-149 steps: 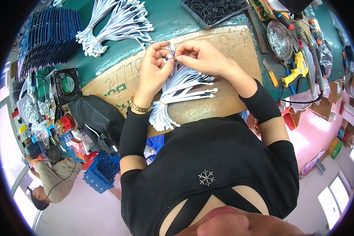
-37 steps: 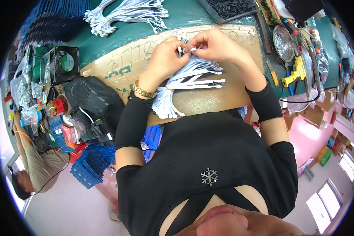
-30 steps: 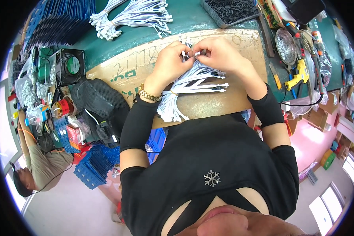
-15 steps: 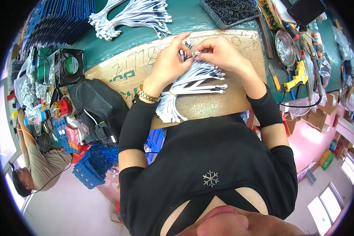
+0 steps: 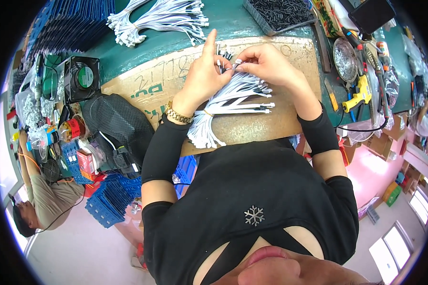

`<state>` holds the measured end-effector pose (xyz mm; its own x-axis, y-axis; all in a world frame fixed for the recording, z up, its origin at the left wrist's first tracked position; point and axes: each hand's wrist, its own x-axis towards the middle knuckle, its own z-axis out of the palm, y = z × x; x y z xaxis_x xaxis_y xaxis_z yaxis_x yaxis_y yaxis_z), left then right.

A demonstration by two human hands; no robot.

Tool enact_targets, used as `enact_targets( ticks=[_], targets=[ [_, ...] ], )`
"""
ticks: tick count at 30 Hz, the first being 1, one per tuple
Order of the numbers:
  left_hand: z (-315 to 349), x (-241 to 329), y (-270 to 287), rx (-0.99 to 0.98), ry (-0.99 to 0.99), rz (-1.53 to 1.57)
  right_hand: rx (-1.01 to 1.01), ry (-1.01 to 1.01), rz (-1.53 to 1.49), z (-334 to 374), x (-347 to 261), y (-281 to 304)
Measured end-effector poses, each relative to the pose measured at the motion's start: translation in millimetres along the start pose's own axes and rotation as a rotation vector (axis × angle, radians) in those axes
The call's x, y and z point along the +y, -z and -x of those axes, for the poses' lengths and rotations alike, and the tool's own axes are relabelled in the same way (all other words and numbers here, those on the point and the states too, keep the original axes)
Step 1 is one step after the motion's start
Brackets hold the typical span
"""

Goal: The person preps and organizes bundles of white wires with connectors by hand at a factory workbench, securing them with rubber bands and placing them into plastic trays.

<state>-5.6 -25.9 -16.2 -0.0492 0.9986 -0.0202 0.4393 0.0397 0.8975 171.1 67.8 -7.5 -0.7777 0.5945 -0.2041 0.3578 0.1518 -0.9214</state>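
A tied bundle of white cables (image 5: 206,130) lies on a cardboard sheet (image 5: 271,126) in front of me. Its strands fan out to the right, ending in small white connectors, several with black sleeves. Above the bundle, my left hand (image 5: 205,71) pinches a cable between thumb and curled fingers while its index finger points up. Cable ends with black and white tips stick out past those fingers. My right hand (image 5: 267,65) is closed in a fingertip pinch on a cable's white connector end, almost touching the left thumb. The fingers partly hide the gripped spots.
More tied white cables (image 5: 159,21) lie on the green table at the back. A tray of short black tubes (image 5: 280,16) stands back right. A yellow glue gun (image 5: 358,94) and a metal bowl (image 5: 345,59) sit right; a black fan (image 5: 82,78) sits left. Another person (image 5: 52,199) works far left.
My left index finger has straightened and points more upward. Both hands stay close together at the same cable ends, with only slight fingertip movement.
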Motion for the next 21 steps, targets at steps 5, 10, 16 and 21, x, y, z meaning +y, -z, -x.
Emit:
enact_targets(
  ticks=[5,10,16,21],
  targets=[
    [0,-2,-1,0.007,-0.01,-0.012,0.029,0.088,0.273,1,-12,-3],
    [1,-4,0,-0.008,0.002,0.039,0.055,0.152,0.344,2,-11,-9],
    [1,-2,3,-0.027,-0.077,0.036,0.076,0.153,0.191,4,0,-12],
    [2,-3,1,-0.042,-0.06,0.012,0.058,0.26,0.199,8,-2,-2]
  ],
)
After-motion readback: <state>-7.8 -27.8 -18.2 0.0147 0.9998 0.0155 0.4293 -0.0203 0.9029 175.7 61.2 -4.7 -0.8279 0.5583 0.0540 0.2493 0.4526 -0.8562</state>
